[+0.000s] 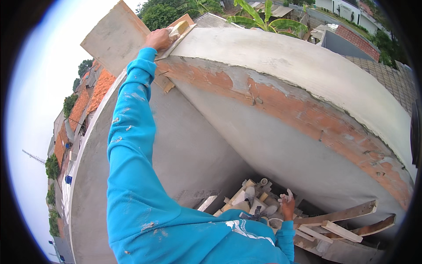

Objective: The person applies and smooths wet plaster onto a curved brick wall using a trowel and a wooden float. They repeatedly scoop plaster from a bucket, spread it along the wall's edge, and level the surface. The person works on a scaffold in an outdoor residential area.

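My left hand reaches far out and grips the pale yellow handle of a plastering float. The float rests at the far left end of the plastered top of a curved wall. Right beside that hand a square, mortar-stained board stands tilted at the wall corner. My right hand is low, near my body, above the stacked timber. Its fingers are apart, whitish with dust, and I see nothing in them. Both of my sleeves are blue and spattered with mortar.
Below the smooth wall top runs a rough band of exposed red brick. Timber planks lie at the lower right, and my feet are among wood pieces below. A grey plastered wall meets the curved one. Rooftops lie beyond, far below.
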A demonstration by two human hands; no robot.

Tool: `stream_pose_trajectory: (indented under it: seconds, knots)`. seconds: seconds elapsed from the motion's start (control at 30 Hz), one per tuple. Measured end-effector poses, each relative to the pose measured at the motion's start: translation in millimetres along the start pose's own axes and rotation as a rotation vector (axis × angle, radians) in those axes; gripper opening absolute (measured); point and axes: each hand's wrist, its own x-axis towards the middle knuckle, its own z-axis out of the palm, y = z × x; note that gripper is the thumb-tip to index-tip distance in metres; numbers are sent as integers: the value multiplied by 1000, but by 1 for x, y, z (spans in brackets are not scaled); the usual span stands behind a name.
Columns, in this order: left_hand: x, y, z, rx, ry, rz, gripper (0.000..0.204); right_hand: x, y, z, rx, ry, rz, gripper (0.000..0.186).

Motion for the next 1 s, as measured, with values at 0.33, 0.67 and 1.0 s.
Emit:
stream_pose_trajectory:
  seconds: [0.33,0.67,1.0]
  knots:
    - [-108,53,-48,-9,130,187,55,47,-43,17,-128,-117,-89,51]
    - [-64,43,-28,-27,172,132,57,54,-15,-9,-169,-46,-141,54]
    - [34,13,4,12,-6,-19,61,8,8,-19,-57,82,-54,48]
